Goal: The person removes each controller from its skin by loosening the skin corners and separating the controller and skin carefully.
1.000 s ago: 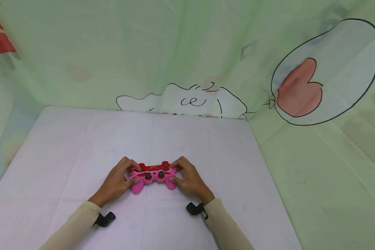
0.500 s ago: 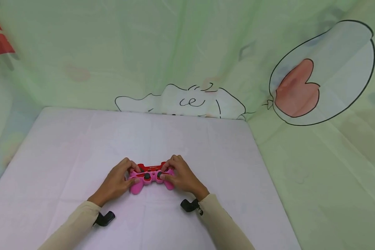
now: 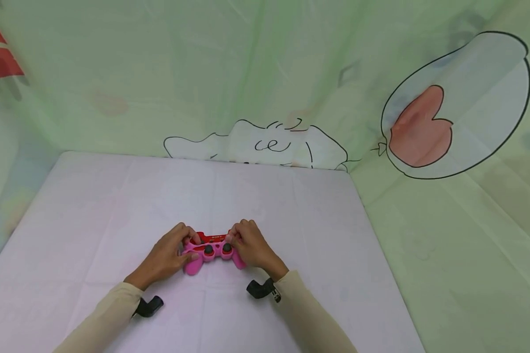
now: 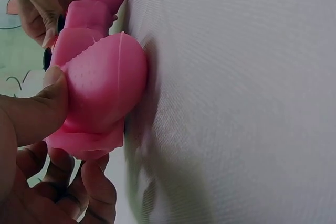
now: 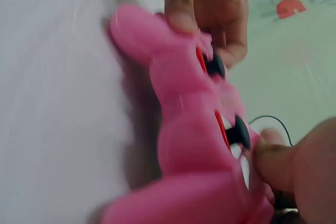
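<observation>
From my head feed, the red controller (image 3: 212, 239) sits near the middle of the white table (image 3: 137, 201), partly inside a pink cover (image 3: 217, 252); the left hand (image 3: 168, 249) holds one end between thumb and fingers, and the right hand (image 3: 253, 245) pinches the cover's edge beside a stick. I'd judge the controller light, stiff and fairly tough, and the cover soft, stretchy and a little grippy, so I'd steady the hard body by one end and take the cover by its rim, not the floppy handles. On the left wrist feed, that thumb presses the upper face near the rounded handle, with fingers bent beneath the outer end; the cover is smooth, with fine dots and a thin seam, and I can't tell whether the handle touches the cloth or hangs just above it. On the right wrist feed, the thumb bears on the rim next to the nearer of two black sticks (image 5: 240, 132), its fingers mostly hidden; the cover looks glossy and plump, with slivers of red showing at the openings.
</observation>
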`<state>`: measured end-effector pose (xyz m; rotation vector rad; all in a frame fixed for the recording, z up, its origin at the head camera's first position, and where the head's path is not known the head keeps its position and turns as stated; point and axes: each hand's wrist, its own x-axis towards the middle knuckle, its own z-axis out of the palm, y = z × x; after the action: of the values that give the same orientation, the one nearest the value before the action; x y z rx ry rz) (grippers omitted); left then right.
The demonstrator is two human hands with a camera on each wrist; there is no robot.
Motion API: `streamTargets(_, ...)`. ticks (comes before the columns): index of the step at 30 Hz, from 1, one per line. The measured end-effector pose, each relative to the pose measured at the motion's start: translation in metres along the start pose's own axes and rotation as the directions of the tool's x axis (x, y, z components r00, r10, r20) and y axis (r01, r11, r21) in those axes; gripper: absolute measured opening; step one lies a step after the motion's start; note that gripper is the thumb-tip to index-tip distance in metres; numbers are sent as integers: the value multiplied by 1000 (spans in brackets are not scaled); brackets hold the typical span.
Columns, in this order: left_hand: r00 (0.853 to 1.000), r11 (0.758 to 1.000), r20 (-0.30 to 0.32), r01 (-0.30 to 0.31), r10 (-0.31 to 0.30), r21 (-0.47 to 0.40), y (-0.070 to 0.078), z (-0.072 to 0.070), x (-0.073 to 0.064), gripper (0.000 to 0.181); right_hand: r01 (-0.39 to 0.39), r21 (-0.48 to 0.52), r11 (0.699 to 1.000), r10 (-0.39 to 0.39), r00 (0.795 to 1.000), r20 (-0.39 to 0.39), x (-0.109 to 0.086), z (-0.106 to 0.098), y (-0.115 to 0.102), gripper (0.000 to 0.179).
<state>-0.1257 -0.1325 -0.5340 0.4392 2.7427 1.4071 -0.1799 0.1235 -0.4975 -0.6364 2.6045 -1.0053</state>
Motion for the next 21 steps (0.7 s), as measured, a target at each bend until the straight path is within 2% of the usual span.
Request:
streamTargets(3,1000,1000,0,-4,4,-4,-1,1,0,33,-48,54,997,48,999,8,-1,2,0,12)
streamTargets(6,1000,1000,-4,-10,10,-5,-2,2,0,34,-79,119,990,74,996,50,-3,-2,2,12)
streamTargets(10,1000,1000,-7,1,-1,2,-1,1,-1,32,-58,161,985,40,993,113,-5,-8,5,12)
streamTargets(13,1000,1000,-10,13,-13,0,-1,1,-2,32,-33,181,983,9,991,131,-6,-9,6,11)
streamTargets(16,1000,1000,-16,15,-15,-6,-2,2,-2,33,4,153,988,-23,992,127,-9,-9,6,10)
streamTargets(21,1000,1000,-13,9,-9,-13,-4,2,-2,32,62,-29,998,-60,996,60,-11,-8,-1,11)
